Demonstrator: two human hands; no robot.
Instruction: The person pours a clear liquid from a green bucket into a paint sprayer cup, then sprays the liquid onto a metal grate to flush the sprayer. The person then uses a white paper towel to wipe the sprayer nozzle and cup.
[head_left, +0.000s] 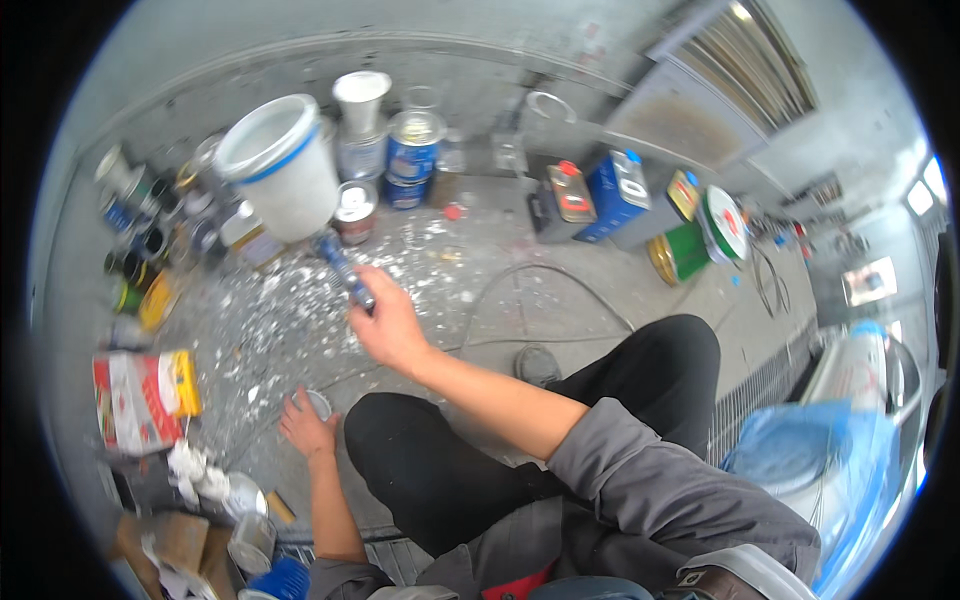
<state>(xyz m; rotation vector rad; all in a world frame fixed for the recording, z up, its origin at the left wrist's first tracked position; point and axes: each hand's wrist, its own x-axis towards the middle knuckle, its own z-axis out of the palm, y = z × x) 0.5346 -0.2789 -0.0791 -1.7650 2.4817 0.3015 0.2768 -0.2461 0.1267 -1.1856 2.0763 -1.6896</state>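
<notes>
My right hand (388, 319) grips a blurred blue hand tool (345, 274) whose kind I cannot tell. It points away from me over the paint-spattered floor, its far end near the foot of a white plastic bucket (292, 187) with a blue band. A red-brown can (355, 212) stands just right of that end. Low on the left, my left hand (309, 426) is around a small round container (321, 405) beside my bent knee, thumb on one side and fingers on the other. The container's contents are hidden.
Blue paint cans (411, 161) and a white cup (361, 97) stand along the wall. Rectangular metal cans (568, 196) and a green pail (686, 251) are on the right. A hose (559, 268) curves across the floor. Left are a red-and-white bag (139, 401) and cardboard (176, 536).
</notes>
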